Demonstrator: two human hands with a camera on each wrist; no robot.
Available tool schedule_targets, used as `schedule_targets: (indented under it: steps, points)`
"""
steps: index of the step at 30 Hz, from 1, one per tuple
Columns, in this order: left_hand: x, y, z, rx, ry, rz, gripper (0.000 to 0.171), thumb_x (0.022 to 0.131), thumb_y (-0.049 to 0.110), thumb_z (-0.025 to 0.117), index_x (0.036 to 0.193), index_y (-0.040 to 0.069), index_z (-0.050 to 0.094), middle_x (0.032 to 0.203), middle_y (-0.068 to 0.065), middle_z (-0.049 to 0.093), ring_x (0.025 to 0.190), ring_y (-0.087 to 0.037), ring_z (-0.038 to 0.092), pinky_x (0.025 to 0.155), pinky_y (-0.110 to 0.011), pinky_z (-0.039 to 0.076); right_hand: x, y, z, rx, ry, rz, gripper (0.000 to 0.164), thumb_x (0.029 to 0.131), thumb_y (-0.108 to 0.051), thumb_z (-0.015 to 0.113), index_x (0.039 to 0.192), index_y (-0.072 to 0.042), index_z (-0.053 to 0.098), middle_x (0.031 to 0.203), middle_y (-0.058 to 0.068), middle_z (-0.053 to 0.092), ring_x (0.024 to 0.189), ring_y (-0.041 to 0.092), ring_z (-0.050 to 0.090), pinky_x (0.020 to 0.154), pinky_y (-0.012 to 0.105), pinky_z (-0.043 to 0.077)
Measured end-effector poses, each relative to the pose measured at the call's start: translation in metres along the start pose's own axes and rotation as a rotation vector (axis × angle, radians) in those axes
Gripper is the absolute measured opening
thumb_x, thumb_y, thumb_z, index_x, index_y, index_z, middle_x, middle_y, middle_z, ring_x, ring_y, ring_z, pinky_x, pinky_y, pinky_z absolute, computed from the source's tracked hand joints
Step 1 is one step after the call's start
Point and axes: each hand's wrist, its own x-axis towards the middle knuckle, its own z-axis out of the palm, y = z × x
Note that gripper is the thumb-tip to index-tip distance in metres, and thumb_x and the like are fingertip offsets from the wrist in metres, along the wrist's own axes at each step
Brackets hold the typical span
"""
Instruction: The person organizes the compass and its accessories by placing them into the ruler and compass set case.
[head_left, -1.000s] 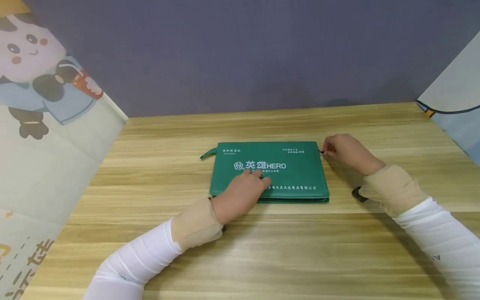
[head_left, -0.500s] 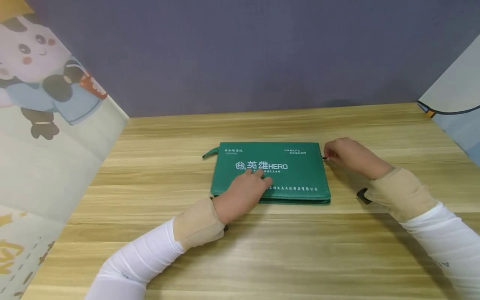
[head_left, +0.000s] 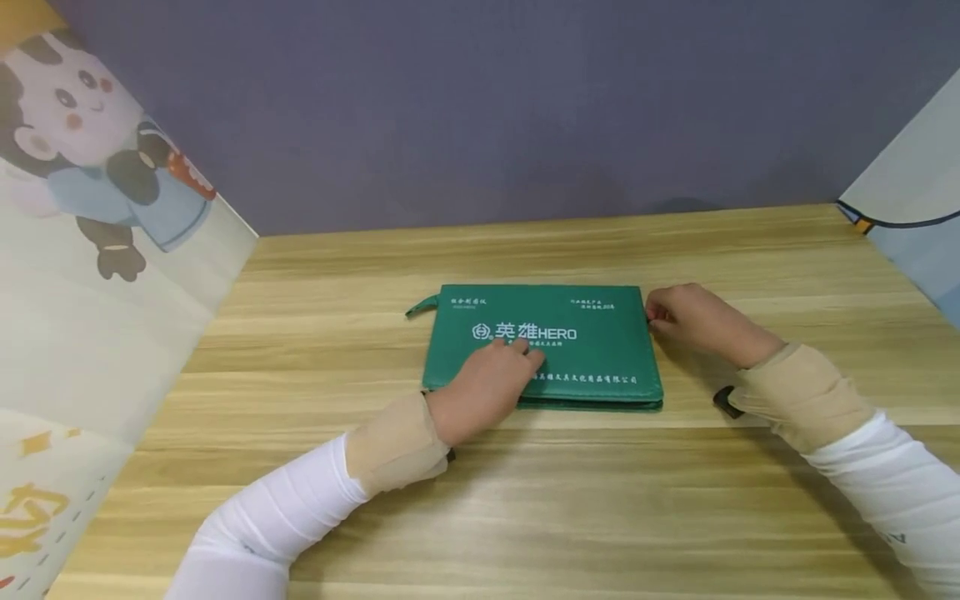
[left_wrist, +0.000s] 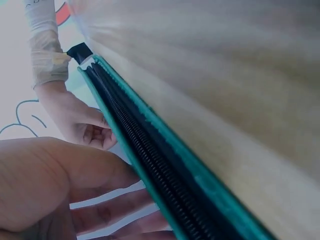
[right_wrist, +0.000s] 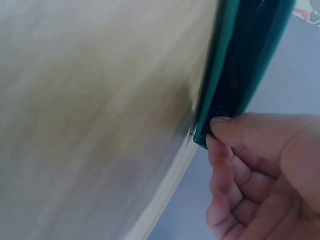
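Observation:
A flat green zip case (head_left: 525, 307) with white lettering and the word HERO lies on the table. Spread over its front middle, the left hand (head_left: 483, 385) rests on the cover, its fingers relaxed. At the case's right side, the right hand (head_left: 705, 323) pinches the small zipper pull between thumb and forefinger; the fingers mostly hide the pull. In the left wrist view the black zipper (left_wrist: 145, 145) runs meshed along the front edge between two green borders. The right wrist view has the thumb (right_wrist: 235, 126) pressed at the zipper near a corner of the case.
A green wrist strap (head_left: 422, 305) sticks out from the case's far left corner. The wood-grain table (head_left: 585, 508) meets a grey-purple partition (head_left: 480, 117) at the back. Cartoon-printed panels (head_left: 135, 175) stand at the left, and a black cord (head_left: 907, 223) hangs at the right.
My right hand has slid a short way toward me along the case's right side with the zipper pull. My left hand has stayed on the cover.

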Motion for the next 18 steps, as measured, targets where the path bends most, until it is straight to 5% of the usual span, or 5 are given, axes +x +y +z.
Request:
schedule_targets:
  steps: [9,18]
  points:
    - [0.007,0.006,-0.004,0.023,0.006,-0.032,0.028,0.09,0.004,0.059,0.118,0.009,0.065,0.109,-0.01,0.061,0.093,-0.024,0.059,0.072,-0.032,0.054,0.008,0.002,-0.001,-0.032,0.044,0.007,0.014,0.087,-0.001,0.056,0.073,-0.005,0.056,0.064,0.002,0.052,0.059,0.016,0.044,0.057,0.032,0.037]
    - [0.033,-0.003,-0.012,0.008,-0.019,-0.082,0.027,0.094,0.006,0.052,0.118,0.01,0.065,0.111,-0.009,0.061,0.096,-0.023,0.06,0.077,-0.033,0.054,0.043,0.019,-0.008,-0.085,0.084,-0.029,0.02,0.088,-0.003,0.053,0.069,-0.006,0.05,0.061,0.003,0.047,0.058,0.018,0.043,0.056,0.033,0.035]
